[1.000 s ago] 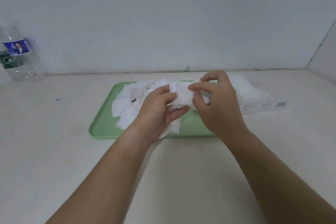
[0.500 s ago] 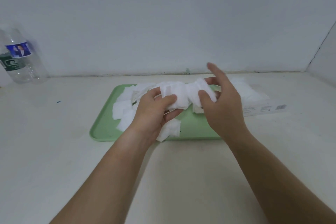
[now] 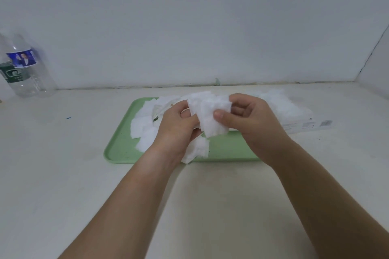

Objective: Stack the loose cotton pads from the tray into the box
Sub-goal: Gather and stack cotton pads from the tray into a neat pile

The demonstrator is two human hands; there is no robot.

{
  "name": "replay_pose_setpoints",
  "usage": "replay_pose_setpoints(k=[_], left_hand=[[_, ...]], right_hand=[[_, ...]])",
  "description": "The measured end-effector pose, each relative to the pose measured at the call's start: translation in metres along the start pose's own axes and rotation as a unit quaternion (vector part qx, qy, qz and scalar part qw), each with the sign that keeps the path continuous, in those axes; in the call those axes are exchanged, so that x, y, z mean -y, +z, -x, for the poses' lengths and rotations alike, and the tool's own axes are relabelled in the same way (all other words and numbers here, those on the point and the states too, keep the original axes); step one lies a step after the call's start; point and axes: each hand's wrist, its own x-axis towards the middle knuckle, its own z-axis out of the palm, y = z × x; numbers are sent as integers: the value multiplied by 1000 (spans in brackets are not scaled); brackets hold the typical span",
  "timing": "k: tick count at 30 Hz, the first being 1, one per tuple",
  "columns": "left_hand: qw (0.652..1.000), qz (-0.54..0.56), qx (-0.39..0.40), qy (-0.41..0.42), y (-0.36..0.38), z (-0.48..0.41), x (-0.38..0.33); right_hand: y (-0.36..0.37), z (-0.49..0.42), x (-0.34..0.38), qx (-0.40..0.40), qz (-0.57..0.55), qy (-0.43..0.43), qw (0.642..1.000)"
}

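Off-white tabletop (image 3: 63, 174), lower frame. Left hand (image 3: 174, 130) and right hand (image 3: 252, 124), centre: fingers curled, both pinched one bunch of cotton pads (image 3: 210, 115) above green tray (image 3: 120, 149). Loose pads (image 3: 145, 130) lay on its left half. White box (image 3: 305, 125) stood right of the tray. Clear bottle (image 3: 27, 69), upper left, stood against pale wall (image 3: 189, 27).

Left hand (image 3: 177, 127): bare, smooth-backed, slim fingers.
Right hand (image 3: 252, 126): bare; thumbnail short and rounded.
Left forearm (image 3: 126, 206): bare from wrist to the lower edge.
Right forearm (image 3: 315, 195): bare from wrist to the lower right corner.
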Motion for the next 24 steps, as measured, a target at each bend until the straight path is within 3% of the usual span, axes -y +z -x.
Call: replay_pose_setpoints(k=[15, 21, 24], left_hand=[[998, -18, 41, -35, 1, -1, 1], [998, -28, 37, -44, 0, -1, 2], [998, -15, 37, -55, 2, -1, -1]], right_hand=[[-8, -3, -10, -66, 48, 61, 995], [-8, -5, -11, -124, 219, 12, 968], [-9, -4, -12, -125, 243, 19, 962]])
